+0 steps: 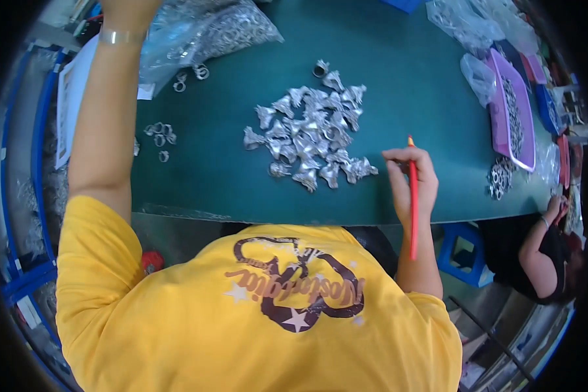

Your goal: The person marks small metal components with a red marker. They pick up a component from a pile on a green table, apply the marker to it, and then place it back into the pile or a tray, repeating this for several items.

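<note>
My right hand (419, 179) is closed round a slim red pencil (413, 215), its paler tip pointing to the far side of the table. It hovers or rests at the right of a pile of silver-coloured metal pieces (313, 124), apart from them; they look like chunky cast rings. My left arm stretches far forward at the left, and only the wrist and part of my left hand (130, 10) show at the top edge. Its fingers are out of the picture. Close by lies a clear plastic bag (235, 29) full of small metal rings.
A green table (209, 170) spans the middle. Several loose rings (161, 134) lie at its left. On the right are a purple basket (500, 111) of metal parts and a ring cluster (500, 178). Another person (536, 255) sits at the right, near a blue stool (464, 255).
</note>
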Available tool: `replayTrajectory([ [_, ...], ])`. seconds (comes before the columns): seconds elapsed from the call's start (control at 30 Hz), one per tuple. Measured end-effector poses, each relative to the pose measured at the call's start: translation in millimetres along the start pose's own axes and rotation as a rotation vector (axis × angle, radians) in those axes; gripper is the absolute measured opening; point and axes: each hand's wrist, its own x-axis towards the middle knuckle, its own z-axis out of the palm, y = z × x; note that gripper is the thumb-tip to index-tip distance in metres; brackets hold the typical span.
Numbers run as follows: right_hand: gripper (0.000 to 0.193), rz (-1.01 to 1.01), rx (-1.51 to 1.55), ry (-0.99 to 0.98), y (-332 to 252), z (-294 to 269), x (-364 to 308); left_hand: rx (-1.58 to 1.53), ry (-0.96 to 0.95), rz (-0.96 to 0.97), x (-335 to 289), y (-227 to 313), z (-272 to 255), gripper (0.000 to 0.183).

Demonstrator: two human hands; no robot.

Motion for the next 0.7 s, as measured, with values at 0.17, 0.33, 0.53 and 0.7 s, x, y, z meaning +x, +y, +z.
replayTrajectory([
  [0.17, 0.027, -0.014, -0.252, -0.219, 9.4, -0.7, -4.7, -0.583, -0.460, 0.025, -98.4, 94.5, -10.5, 0.018],
  [0.33, 0.031, 0.019, 0.105, -0.085, -6.8, 9.7, -0.7, -1.121, -0.826, -0.973, -155.3, 164.6, -28.3, 0.027],
  [0.53, 0.031, -0.320, 0.220, -0.285, -25.2, 33.4, 0.5, -1.288, -0.946, -1.225, -166.1, 167.3, -30.1, 0.038],
  [0.7, 0.025, -0.033, 0.431, -0.139, -35.4, 38.8, -15.6, -1.308, -0.917, -1.374, -168.3, 163.0, -42.5, 0.038],
])
